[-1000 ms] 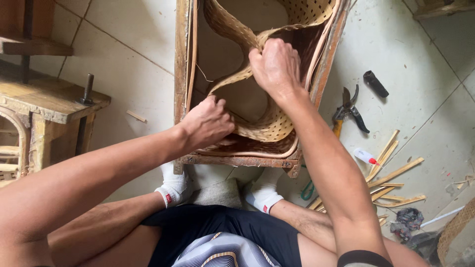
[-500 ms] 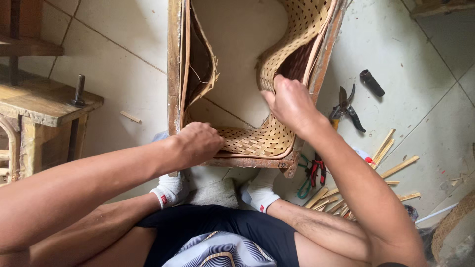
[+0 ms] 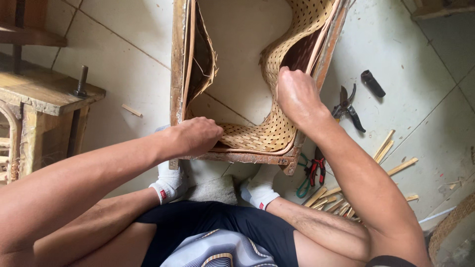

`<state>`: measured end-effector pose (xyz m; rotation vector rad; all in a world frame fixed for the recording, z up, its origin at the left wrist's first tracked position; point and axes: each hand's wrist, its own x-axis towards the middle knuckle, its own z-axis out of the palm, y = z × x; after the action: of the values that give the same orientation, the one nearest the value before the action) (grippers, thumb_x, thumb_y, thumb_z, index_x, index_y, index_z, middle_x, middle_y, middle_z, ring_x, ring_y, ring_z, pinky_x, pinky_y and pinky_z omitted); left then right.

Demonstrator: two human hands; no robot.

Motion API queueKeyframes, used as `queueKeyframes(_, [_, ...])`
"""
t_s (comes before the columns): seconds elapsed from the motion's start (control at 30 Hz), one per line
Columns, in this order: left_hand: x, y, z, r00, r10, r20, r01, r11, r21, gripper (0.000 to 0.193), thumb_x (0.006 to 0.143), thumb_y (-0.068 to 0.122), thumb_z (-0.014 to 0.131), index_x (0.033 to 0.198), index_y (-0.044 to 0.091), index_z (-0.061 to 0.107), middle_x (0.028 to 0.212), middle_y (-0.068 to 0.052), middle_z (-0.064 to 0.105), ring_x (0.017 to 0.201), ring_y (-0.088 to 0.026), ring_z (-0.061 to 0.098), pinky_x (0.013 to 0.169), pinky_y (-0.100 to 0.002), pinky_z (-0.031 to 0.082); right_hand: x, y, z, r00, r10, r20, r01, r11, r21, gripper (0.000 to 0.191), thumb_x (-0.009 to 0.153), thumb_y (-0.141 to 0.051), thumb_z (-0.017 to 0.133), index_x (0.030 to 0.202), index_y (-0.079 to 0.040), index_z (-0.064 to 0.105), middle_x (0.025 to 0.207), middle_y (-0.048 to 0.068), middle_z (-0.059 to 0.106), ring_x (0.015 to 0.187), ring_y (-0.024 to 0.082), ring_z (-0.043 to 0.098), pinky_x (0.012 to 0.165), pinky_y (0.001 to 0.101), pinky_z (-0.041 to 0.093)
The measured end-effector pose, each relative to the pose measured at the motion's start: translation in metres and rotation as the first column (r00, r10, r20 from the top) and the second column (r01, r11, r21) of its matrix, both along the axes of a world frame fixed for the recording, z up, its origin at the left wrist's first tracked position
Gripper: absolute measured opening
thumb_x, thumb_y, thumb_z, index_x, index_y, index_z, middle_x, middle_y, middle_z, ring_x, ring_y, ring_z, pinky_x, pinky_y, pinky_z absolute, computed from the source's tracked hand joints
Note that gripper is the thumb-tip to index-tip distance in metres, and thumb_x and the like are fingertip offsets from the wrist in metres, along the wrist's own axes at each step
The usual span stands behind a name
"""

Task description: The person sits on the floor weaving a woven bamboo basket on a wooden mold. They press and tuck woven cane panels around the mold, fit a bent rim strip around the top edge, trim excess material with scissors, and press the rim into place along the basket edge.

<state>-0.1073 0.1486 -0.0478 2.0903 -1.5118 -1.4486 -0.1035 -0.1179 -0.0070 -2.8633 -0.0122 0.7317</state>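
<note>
We're sitting on the tiled floor (image 3: 123,29) w/ a wooden chair frame (image 3: 177,59) between our feet. Its woven cane panel (image 3: 269,133) is torn off along the left rail, but attached on the right & near side. Left hand (image 3: 195,136) presses the near rail, fingers curled on it. Right hand (image 3: 296,95) is fisted on the cane's edge. Pruning shears (image 3: 349,106) & red-handled pliers (image 3: 316,170) lie beside.

Packages, signs, screens: none in sight. Labels: one small red tag on each white sock (image 3: 168,185), near the cuff; second sock (image 3: 260,194) alike.
</note>
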Motion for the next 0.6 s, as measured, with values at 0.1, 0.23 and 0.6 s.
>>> queueKeyframes(0.1, [0.003, -0.003, 0.010, 1.000, -0.011, 0.028, 0.011, 1.000, 0.007, 0.018, 0.094, 0.009, 0.053, 0.097, 0.003, 0.070, 0.100, -0.016, 0.073, 0.100, -0.030, 0.072, 0.094, -0.041, 0.054, 0.001, 0.011, 0.027, 0.991, -0.077, -0.113, 0.077, 0.997, 0.000, 0.022, 0.098, -0.010, 0.065, 0.100, 0.012, 0.061, 0.069, 0.030, 0.069, 0.067, 0.042, 0.073, 0.061, 0.0461, 0.060])
queueKeyframes(0.23, [0.001, 0.009, 0.043, 0.930, -0.173, 0.324, 0.185, 0.983, -0.007, 0.025, 0.101, 0.017, 0.050, 0.112, -0.002, 0.063, 0.092, -0.012, 0.071, 0.087, -0.030, 0.073, 0.077, -0.044, 0.056, -0.040, 0.014, 0.074, 0.986, 0.107, 0.131, -0.116, 0.991, 0.063, 0.059, 0.093, -0.028, 0.077, 0.135, 0.008, 0.056, 0.107, 0.023, 0.073, 0.095, 0.031, 0.072, 0.081, 0.0446, 0.059])
queueKeyframes(0.6, [0.012, 0.061, 0.062, 0.820, -0.192, 0.539, 0.410, 0.855, -0.318, 0.027, 0.099, 0.023, 0.056, 0.101, -0.002, 0.065, 0.088, -0.010, 0.066, 0.090, -0.025, 0.064, 0.096, -0.038, 0.045, -0.129, 0.021, 0.046, 0.867, 0.497, -0.046, -0.494, 0.867, 0.068, 0.063, 0.076, -0.021, 0.082, 0.126, 0.010, 0.059, 0.119, 0.023, 0.069, 0.122, 0.030, 0.065, 0.126, 0.0450, 0.030])
